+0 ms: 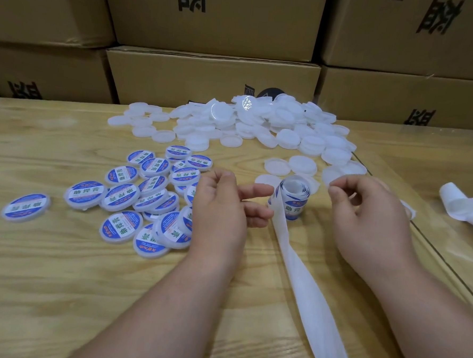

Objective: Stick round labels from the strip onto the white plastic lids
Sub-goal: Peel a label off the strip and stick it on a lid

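Note:
A small roll of blue-and-white round labels (290, 200) stands on the wooden table (57, 278) between my hands, and its bare white backing strip (300, 288) trails toward me. My left hand (222, 205) hovers just left of the roll, fingers spread, holding nothing. My right hand (371, 212) floats to the right of the roll with fingertips curled in, nothing visibly held. A heap of plain white lids (260, 125) lies at the back. Several labelled lids (145, 195) are scattered to the left. A few plain lids (302, 165) lie just behind the roll.
Stacked cardboard boxes (208, 80) wall off the back of the table. A crumpled piece of white backing paper (466, 206) lies at the far right. A seam or glass edge (433, 251) runs diagonally along the table's right side.

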{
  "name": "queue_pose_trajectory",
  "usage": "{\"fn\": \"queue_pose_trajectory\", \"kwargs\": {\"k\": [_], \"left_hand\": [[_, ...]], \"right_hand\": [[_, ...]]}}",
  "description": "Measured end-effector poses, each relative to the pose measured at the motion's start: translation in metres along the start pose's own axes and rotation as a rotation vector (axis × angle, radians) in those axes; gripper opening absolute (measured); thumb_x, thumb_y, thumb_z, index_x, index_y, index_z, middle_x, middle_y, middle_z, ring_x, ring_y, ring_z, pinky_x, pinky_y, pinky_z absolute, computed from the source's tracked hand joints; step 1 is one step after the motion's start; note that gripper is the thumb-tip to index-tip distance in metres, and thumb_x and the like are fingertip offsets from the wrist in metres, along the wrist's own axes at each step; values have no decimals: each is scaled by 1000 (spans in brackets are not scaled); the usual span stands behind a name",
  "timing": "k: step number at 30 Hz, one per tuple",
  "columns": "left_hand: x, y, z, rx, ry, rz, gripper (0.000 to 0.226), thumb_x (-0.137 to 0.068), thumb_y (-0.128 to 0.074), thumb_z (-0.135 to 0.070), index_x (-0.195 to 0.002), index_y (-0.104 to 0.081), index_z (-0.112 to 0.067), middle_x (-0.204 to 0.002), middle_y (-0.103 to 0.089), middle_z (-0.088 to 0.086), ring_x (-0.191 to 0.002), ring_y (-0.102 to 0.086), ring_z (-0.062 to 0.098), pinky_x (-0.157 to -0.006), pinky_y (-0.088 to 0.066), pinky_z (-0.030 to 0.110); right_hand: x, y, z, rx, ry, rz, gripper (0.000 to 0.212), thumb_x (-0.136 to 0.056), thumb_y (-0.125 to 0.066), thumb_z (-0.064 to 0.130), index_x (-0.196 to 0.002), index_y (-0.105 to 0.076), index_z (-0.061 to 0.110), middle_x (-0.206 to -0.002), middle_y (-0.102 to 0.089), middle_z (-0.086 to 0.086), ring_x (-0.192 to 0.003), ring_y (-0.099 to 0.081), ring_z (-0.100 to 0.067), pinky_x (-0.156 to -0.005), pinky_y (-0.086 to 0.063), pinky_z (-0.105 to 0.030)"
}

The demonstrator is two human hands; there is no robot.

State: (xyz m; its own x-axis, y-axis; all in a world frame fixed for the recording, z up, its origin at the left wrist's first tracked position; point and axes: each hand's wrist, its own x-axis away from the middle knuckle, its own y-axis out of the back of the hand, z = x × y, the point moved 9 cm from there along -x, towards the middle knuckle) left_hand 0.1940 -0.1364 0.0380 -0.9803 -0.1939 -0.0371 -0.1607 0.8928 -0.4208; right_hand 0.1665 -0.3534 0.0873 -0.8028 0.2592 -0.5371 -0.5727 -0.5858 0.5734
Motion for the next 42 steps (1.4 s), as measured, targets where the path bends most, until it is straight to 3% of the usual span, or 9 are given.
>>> {"fn": "queue_pose_trajectory", "kwargs": {"k": [7, 13, 17, 20, 24, 27, 32, 37, 42], "left_hand": [[4, -10, -2, -108, -57, 76, 4, -102, -32, -12, -99, -34, -15, -70, -73, 4, -44, -60, 19, -40, -47, 24], [6, -18, -4, 25, -65, 165, 33, -88, -54, -11, -116, -47, -28, -105, -76, -2, -84, -75, 24, -65, -59, 37], [11, -26, -4, -35, -60, 267, 50, -81, -61, -19, -129, -55, -31, -115, -75, -4, -97, -74, 18, -75, -58, 30], [14, -27, -7, -88, -108, 273, 32, -95, -66, -12, -126, -63, -21, -111, -76, 4, -90, -71, 6, -72, -55, 20], [9, -19, -8, -126, -124, 186, 14, -96, -65, -12, -108, -68, -18, -92, -75, -13, -80, -67, -3, -67, -49, 12], [5, -11, -8, -128, -123, 90, 3, -98, -63, -21, -100, -65, -22, -81, -72, -19, -72, -63, -5, -64, -50, 15], [-1, 5, -1, -83, -62, -44, 12, -100, -60, -34, -92, -68, -29, -83, -72, -19, -76, -62, 0, -73, -54, 29], [-3, -2, 11, -97, 42, 13, 17, -81, -59, -51, -74, -74, -46, -80, -71, -25, -66, -65, -6, -90, -55, 33], [-1, -13, 16, -198, 49, 126, 23, -81, -57, -49, -82, -75, -34, -97, -76, -8, -96, -71, 9, -100, -52, 43]], "right_hand": [[19, -7, 45, -289, 234, 124, 12, -89, -60, 17, -88, -63, 28, -91, -62, 15, -92, -57, -9, -78, -39, -10], [22, -15, 46, -729, 28, 237, 22, -94, -64, 5, -85, -67, 24, -80, -67, 11, -78, -62, -5, -73, -49, -13], [24, -24, 46, -872, -78, 347, 20, -97, -57, -1, -86, -66, 13, -70, -63, 15, -68, -58, -1, -69, -50, -14], [28, -31, 45, -892, -110, 401, 17, -97, -57, 1, -86, -66, 10, -72, -67, 14, -69, -59, -2, -71, -51, -16], [25, -29, 30, -874, -205, 283, 16, -96, -61, 7, -89, -74, 14, -79, -74, -2, -69, -65, -12, -66, -53, -19], [23, -24, 18, -728, -225, 186, 20, -97, -62, 11, -94, -77, 23, -89, -77, 4, -69, -69, -9, -64, -54, -19], [23, -20, 10, -606, -233, 146, 23, -97, -62, 17, -89, -76, 34, -72, -72, 6, -58, -60, -5, -56, -50, -17], [25, -28, 12, -426, -190, 219, 23, -92, -66, 28, -71, -69, 21, -65, -66, -3, -51, -51, -5, -49, -40, -13], [31, -43, 12, -326, -217, 339, 19, -88, -71, 39, -74, -71, 27, -60, -67, 2, -48, -54, -3, -46, -39, -11]]}}
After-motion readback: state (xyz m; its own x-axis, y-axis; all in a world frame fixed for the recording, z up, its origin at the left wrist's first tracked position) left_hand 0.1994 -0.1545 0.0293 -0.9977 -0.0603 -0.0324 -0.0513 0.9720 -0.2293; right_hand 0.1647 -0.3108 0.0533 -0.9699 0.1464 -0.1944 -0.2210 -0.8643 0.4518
